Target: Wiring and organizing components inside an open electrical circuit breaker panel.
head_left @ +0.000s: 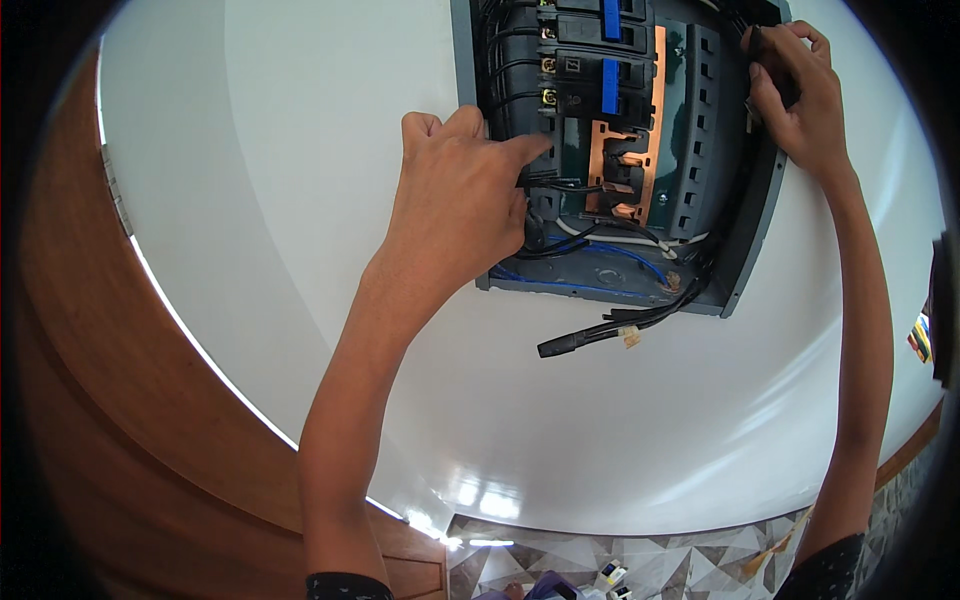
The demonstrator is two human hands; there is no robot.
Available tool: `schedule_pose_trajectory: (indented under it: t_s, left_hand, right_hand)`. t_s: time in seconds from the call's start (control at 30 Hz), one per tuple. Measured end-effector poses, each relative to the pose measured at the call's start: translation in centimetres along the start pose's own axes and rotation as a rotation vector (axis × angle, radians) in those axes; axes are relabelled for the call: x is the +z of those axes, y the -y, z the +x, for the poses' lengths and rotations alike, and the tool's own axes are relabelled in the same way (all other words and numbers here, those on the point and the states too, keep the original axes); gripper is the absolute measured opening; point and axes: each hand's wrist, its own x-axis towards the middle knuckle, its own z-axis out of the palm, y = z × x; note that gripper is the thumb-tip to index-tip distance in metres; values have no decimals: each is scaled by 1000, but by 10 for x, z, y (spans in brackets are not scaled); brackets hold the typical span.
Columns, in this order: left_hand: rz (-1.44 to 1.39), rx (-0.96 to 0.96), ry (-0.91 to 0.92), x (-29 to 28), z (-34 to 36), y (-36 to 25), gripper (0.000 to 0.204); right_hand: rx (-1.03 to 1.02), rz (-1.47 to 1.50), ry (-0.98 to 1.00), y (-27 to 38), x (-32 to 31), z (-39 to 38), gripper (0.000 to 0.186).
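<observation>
A grey breaker panel box without a cover is fixed to the white wall. Black circuit breakers with blue switches are stacked in its upper part, above a bare copper busbar. My left hand lies over the box's left edge. Its index finger stretches onto the black mounting rail, just below the lowest breaker; its thumb is apart, beside loose black wires. At the right wall of the box, my right hand is closed around something dark, mostly hidden by the fingers.
A bundle of taped black wires hangs out past the box's lower edge. Blue wires and a white wire run along the box bottom. A brown wooden door stands at the left. Below lies a patterned tile floor.
</observation>
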Motion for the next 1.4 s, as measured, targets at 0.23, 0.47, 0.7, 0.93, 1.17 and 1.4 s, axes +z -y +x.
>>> schedule_pose_trajectory:
  t_s: [0.23, 0.47, 0.7, 0.93, 1.17, 1.4]
  left_hand:
    - [-141, 16, 52, -17, 1, -2, 36]
    - [-308, 10, -26, -3, -17, -2, 40]
    - [-484, -26, -490, 29, -40, -10, 46]
    - [-496, 77, -590, 62, -66, -9, 30]
    - [-344, 66, -497, 74, -57, -16, 24]
    - [-301, 120, -442, 75, -57, -9, 19]
  right_hand:
    - [-40, -30, 11, 19, -15, 21, 33]
    - [36, -20, 16, 36, -18, 29, 29]
    - [85, -6, 51, 36, -16, 29, 33]
    - [74, 11, 39, 35, -16, 33, 31]
    - [113, 66, 52, 42, -19, 35, 27]
    - [156, 43, 90, 44, -23, 39, 29]
